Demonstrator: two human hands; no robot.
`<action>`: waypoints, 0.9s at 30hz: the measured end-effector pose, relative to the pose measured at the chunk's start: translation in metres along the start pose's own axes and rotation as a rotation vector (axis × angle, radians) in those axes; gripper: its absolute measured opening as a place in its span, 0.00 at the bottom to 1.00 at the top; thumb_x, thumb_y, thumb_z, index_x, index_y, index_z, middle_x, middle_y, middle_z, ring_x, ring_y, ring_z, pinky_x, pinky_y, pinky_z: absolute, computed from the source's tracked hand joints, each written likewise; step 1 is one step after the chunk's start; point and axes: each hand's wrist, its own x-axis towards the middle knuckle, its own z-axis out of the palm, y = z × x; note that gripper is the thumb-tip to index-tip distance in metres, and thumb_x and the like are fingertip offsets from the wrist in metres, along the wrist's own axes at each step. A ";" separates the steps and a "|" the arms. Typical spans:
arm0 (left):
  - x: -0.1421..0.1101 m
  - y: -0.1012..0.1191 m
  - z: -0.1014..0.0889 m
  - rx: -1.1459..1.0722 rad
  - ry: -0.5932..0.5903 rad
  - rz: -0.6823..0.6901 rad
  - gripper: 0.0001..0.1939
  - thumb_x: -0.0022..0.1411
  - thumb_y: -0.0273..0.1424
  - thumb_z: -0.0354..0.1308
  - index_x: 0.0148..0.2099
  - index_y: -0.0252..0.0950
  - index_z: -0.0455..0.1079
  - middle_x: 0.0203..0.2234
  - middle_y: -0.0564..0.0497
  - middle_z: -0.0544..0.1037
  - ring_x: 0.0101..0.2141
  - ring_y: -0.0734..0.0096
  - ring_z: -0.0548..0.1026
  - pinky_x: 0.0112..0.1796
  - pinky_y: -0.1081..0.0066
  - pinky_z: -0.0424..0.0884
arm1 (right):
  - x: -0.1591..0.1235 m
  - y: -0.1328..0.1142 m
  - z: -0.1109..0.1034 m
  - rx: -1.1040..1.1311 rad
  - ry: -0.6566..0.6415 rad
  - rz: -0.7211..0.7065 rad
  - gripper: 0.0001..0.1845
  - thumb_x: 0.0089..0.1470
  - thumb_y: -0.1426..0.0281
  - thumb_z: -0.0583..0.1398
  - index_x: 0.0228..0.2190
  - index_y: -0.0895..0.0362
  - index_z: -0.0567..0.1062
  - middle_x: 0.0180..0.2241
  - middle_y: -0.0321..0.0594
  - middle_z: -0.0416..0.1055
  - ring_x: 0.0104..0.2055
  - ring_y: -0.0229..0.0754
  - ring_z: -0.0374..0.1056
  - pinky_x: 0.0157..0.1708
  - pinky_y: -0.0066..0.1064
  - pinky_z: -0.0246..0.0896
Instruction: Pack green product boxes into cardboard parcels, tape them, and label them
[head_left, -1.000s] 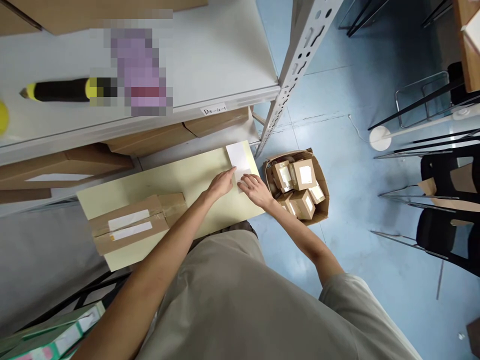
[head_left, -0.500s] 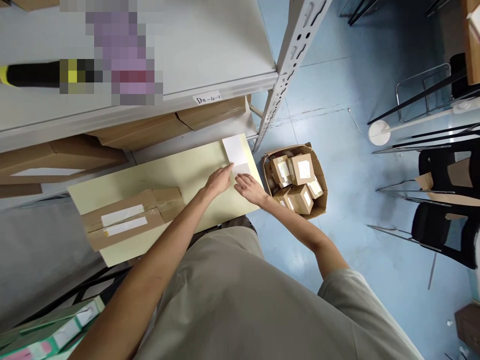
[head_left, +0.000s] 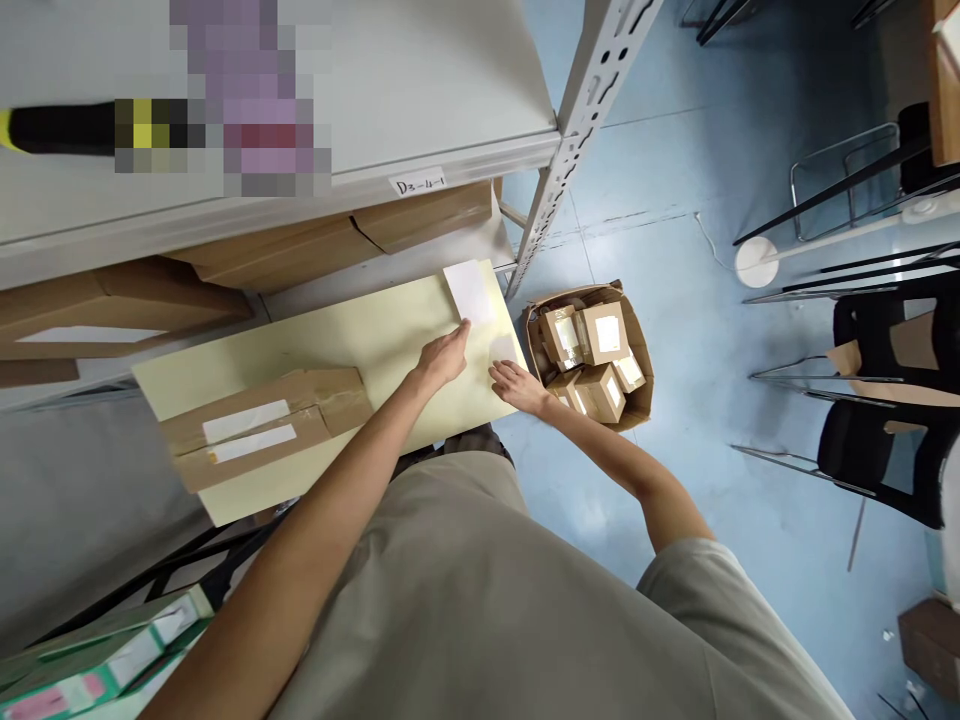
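A white paper sheet [head_left: 469, 292] lies near the right end of a pale yellow board [head_left: 390, 350]. My left hand [head_left: 444, 358] touches the sheet's near edge with its index fingertip, the other fingers curled in. Just to the right, my right hand [head_left: 520, 385] has its fingers closed at a small whitish paper slip [head_left: 502, 348], which stands apart from the sheet. The thumb side of the right hand is partly hidden. On the left part of the board lies a long cardboard box [head_left: 262, 425] with white labels.
An open carton [head_left: 645, 375] of small labelled boxes stands on the floor beyond the board's right end. A metal shelf upright [head_left: 570, 150] rises behind. Cardboard boxes [head_left: 420, 220] fill the lower shelf. Black chairs [head_left: 885, 450] stand at right, green-white boxes [head_left: 150, 640] lower left.
My right hand has moved right and slightly down, with the small paper slip now apart from the larger sheet. My left hand has barely moved, its index finger still at the sheet.
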 end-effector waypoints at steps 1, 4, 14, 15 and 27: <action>0.000 0.002 -0.002 -0.010 -0.010 -0.024 0.47 0.69 0.22 0.54 0.86 0.32 0.49 0.75 0.33 0.72 0.65 0.46 0.81 0.62 0.58 0.76 | -0.006 -0.005 0.001 0.004 -0.017 0.015 0.18 0.70 0.86 0.57 0.40 0.59 0.84 0.60 0.55 0.81 0.67 0.54 0.75 0.69 0.55 0.73; 0.002 0.006 -0.006 -0.077 -0.013 -0.060 0.43 0.71 0.22 0.53 0.85 0.31 0.52 0.75 0.33 0.72 0.67 0.47 0.79 0.65 0.59 0.75 | -0.020 -0.025 0.000 0.016 -0.061 0.103 0.15 0.70 0.85 0.59 0.43 0.60 0.84 0.63 0.58 0.80 0.68 0.55 0.74 0.67 0.52 0.73; -0.087 -0.010 0.010 -1.060 0.060 0.046 0.41 0.69 0.70 0.54 0.46 0.35 0.83 0.41 0.39 0.88 0.45 0.49 0.86 0.48 0.59 0.83 | 0.010 -0.094 -0.048 0.906 0.595 0.816 0.28 0.74 0.45 0.60 0.45 0.55 0.86 0.39 0.41 0.86 0.40 0.46 0.80 0.40 0.32 0.75; -0.104 -0.015 0.009 -1.084 0.046 0.020 0.40 0.63 0.72 0.60 0.41 0.36 0.82 0.35 0.43 0.87 0.39 0.52 0.85 0.42 0.60 0.83 | 0.017 -0.096 -0.055 0.964 0.640 0.875 0.31 0.69 0.40 0.62 0.40 0.55 0.85 0.35 0.39 0.84 0.36 0.45 0.78 0.36 0.31 0.73; -0.222 -0.102 -0.040 -1.255 0.778 -0.259 0.28 0.55 0.59 0.75 0.32 0.37 0.77 0.24 0.52 0.77 0.27 0.69 0.74 0.26 0.73 0.69 | 0.100 -0.187 -0.140 1.402 0.455 0.604 0.35 0.52 0.33 0.73 0.28 0.52 0.77 0.19 0.33 0.76 0.20 0.39 0.72 0.25 0.30 0.71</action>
